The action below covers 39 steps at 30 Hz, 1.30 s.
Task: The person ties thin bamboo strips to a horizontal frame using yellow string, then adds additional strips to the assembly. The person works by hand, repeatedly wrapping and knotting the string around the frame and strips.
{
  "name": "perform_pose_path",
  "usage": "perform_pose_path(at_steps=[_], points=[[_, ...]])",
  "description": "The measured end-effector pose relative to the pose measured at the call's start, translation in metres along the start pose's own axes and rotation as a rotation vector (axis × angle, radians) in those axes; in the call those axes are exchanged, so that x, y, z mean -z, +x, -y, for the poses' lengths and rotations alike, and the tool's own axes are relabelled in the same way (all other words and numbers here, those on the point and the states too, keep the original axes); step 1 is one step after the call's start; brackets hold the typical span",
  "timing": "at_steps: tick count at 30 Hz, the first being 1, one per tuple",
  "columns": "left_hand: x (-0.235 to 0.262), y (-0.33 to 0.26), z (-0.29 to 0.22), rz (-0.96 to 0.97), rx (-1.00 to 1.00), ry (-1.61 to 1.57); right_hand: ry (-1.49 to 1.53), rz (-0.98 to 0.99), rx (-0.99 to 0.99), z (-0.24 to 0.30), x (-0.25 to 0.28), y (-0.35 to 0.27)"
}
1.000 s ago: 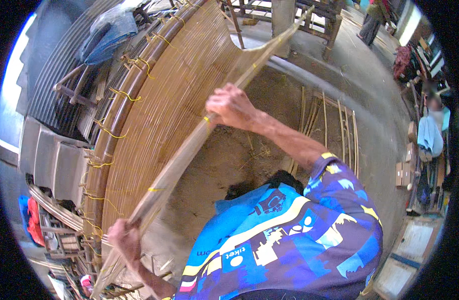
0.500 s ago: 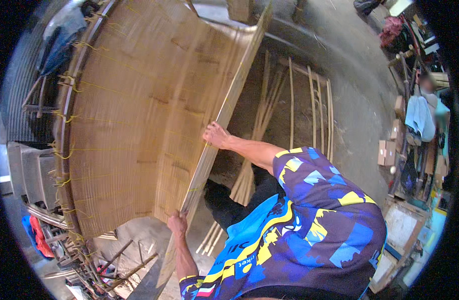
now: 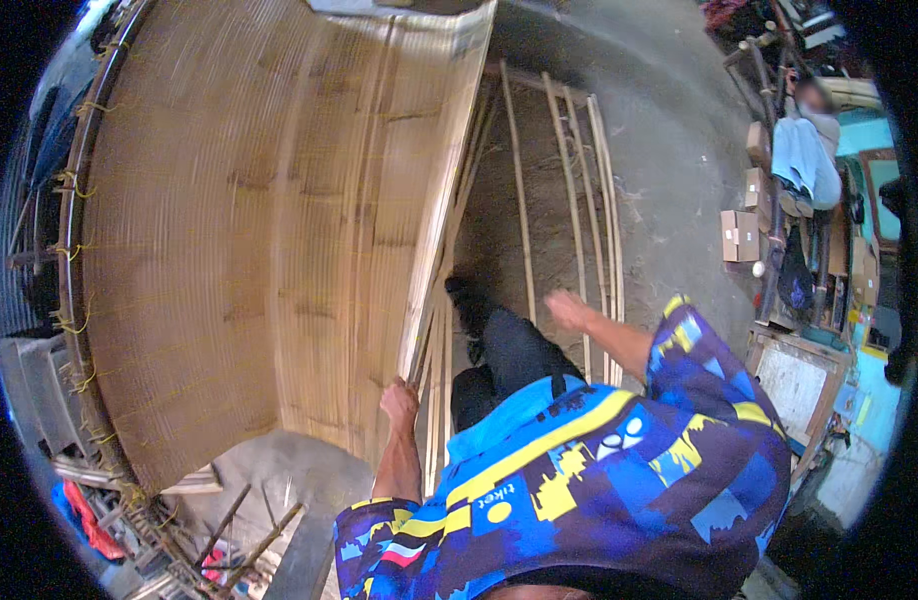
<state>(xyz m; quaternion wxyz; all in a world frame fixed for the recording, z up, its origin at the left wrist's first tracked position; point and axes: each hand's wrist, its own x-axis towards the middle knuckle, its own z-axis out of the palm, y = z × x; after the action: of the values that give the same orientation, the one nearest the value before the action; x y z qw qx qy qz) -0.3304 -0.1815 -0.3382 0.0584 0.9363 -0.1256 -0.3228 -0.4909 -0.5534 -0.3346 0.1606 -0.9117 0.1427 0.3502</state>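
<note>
A wide brown bamboo mat (image 3: 249, 240) of fine parallel strips fills the left half of the view, its surface slightly curved. Its left side is tied with yellow cord to a dark pole (image 3: 71, 250). My left hand (image 3: 400, 402) is closed round the lower part of the mat's pale right edge. Away from the mat, my right hand (image 3: 571, 309) hovers above long bamboo poles on the floor. Motion blurs its fingers, and I see nothing clearly in it. My dark-trousered legs (image 3: 514, 350) are between the mat's edge and that hand.
Several thin bamboo poles (image 3: 579, 200) lie lengthwise on the floor (image 3: 669, 170). Sticks (image 3: 264, 545) stand at lower left. At right are cardboard boxes (image 3: 739, 236), a pale framed panel (image 3: 791, 388) and a seated person in light blue (image 3: 805, 160).
My right hand has let go of the mat's edge and moved right. My left hand keeps its hold, now slightly higher and farther right. The view has shifted.
</note>
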Motion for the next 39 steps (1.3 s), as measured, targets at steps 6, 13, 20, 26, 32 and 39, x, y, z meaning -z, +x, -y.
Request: perform_pose_path(at_steps=[6, 13, 20, 26, 32, 39], points=[[-0.088, 0.007, -0.038, 0.056, -0.04, 0.011, 0.367, 0.054, -0.333, -0.054, -0.092, -0.146], [-0.173, 0.006, -0.047, 0.003, -0.134, 0.01, 0.707, -0.292, -0.49, -0.111, -0.107, -0.077], [-0.276, 0.038, -0.05, 0.256, 0.02, 0.019, 0.601, -0.16, -0.385, -0.164, -0.215, 0.187], [-0.318, 0.072, -0.041, 0.428, -0.13, 0.015, 0.939, -0.357, -0.58, -0.171, -0.342, 0.331], [-0.324, 0.077, -0.046, 0.619, 0.051, 0.216, 1.635, -0.525, -0.696, -0.157, -0.286, 0.245], [-0.207, 0.051, -0.184, 0.529, -0.535, -0.048, 1.407, -0.927, -0.432, -0.149, -0.056, -0.018]])
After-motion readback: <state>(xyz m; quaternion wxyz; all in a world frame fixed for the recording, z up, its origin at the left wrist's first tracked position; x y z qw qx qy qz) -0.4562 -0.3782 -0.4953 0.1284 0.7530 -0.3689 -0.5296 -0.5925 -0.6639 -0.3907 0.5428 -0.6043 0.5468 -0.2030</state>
